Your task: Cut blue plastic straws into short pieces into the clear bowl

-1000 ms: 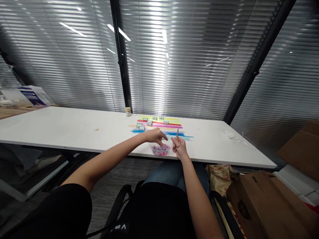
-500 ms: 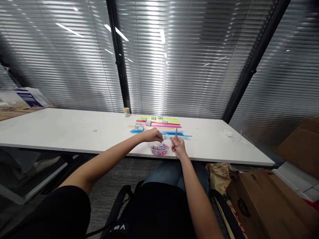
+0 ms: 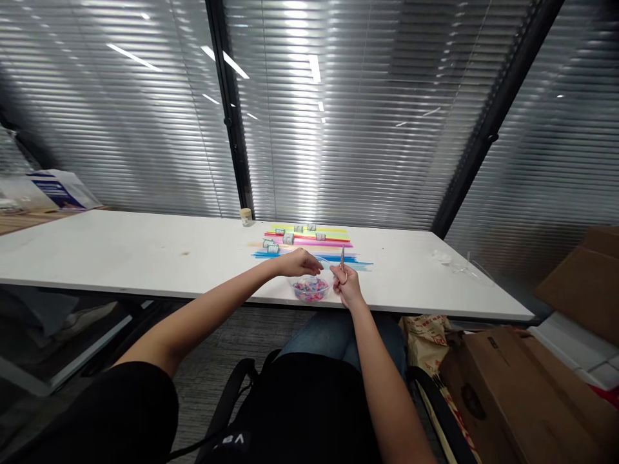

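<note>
My left hand hovers over a clear round bowl, its fingers stretched out to the right and slightly parted, with nothing visible in them. Small pink, red and blue cut pieces fill much of the bowl. Just right of the bowl, my right hand is closed on a pair of scissors, blades pointing up. A thin pale strip seems to lie between the two hands, too faint to make out. Behind them, bundles of coloured straws lie in rows, with several small labelled rolls on top.
The white table runs across the view. A small jar stands at its back edge, and crumpled clear plastic lies to the right. Cardboard boxes and a paper bag stand on the right below the table.
The fingers of my left hand have opened from a pinch over the bowl and reach slightly further right. My right hand and the scissors have barely moved.
</note>
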Demonstrator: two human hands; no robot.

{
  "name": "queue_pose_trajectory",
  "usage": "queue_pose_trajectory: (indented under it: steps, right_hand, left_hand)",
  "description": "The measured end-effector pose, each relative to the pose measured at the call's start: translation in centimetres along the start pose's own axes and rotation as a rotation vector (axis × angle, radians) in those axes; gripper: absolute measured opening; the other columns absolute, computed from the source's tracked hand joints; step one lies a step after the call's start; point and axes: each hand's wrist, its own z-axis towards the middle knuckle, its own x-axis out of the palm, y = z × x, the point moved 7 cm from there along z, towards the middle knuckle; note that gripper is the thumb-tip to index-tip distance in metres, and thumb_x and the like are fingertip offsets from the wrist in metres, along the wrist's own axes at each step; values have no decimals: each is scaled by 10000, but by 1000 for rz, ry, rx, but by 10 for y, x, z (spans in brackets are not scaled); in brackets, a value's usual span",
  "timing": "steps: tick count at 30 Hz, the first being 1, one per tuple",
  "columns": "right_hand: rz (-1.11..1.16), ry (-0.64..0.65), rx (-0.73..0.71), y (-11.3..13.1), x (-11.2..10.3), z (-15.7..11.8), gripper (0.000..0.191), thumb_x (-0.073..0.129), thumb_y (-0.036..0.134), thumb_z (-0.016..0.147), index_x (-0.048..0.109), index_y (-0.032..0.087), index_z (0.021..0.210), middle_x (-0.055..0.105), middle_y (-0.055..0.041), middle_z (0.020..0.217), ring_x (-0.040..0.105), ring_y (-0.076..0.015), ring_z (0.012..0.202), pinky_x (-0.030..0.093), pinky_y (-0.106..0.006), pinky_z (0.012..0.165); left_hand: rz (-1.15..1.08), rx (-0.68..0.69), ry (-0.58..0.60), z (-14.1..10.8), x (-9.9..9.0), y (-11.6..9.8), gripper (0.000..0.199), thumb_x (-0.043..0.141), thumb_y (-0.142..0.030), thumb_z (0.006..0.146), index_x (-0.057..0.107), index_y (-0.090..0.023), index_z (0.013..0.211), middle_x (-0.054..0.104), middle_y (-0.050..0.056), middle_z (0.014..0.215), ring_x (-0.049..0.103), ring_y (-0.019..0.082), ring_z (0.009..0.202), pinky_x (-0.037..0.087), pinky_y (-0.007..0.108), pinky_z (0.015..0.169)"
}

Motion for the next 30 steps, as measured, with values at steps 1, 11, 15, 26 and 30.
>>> queue_pose_trajectory:
  steps: [1, 11, 15, 26, 30]
  right_hand:
    - [2, 0, -2, 0, 0, 0, 249, 609, 292, 958, 609, 149, 1163, 654, -69, 1090, 670, -189, 856, 586, -351, 713]
    - [21, 2, -6, 0, 1, 1, 262, 609, 294, 957, 605, 152, 1178, 648, -75, 1120, 668, -201, 891, 584, -371, 743]
    - [21, -1, 3, 0, 1, 0, 268, 610, 296, 957, 603, 154, 1183, 645, -78, 1133, 666, -207, 907, 582, -381, 756]
    - [-7, -31, 10, 0, -2, -1, 251, 609, 292, 958, 608, 150, 1165, 653, -70, 1096, 669, -192, 864, 586, -356, 720]
    - [-23, -56, -10, 0, -4, -2, 220, 605, 286, 962, 615, 142, 1128, 661, -53, 1022, 665, -161, 776, 581, -307, 648]
  left_hand:
    - [-28, -5, 3, 0, 0, 0, 305, 668, -127, 801, 706, -136, 1104, 767, 91, 961, 734, 175, 860, 565, 224, 744]
    - [-182, -26, 2, -3, -3, -7, 396, 625, -114, 824, 636, -130, 1219, 761, 116, 981, 730, 182, 912, 577, 228, 748]
    - [-202, -37, -11, -3, -3, -8, 334, 654, -171, 829, 659, -100, 1156, 759, 140, 956, 732, 200, 903, 579, 248, 758]
    - [-25, -3, -72, -1, -3, -7, 256, 694, -178, 767, 725, -120, 1015, 766, 86, 820, 724, 168, 729, 527, 204, 631]
    - [92, 25, -66, 1, -1, -7, 151, 723, -221, 748, 757, -144, 873, 748, 56, 726, 690, 153, 655, 474, 196, 593]
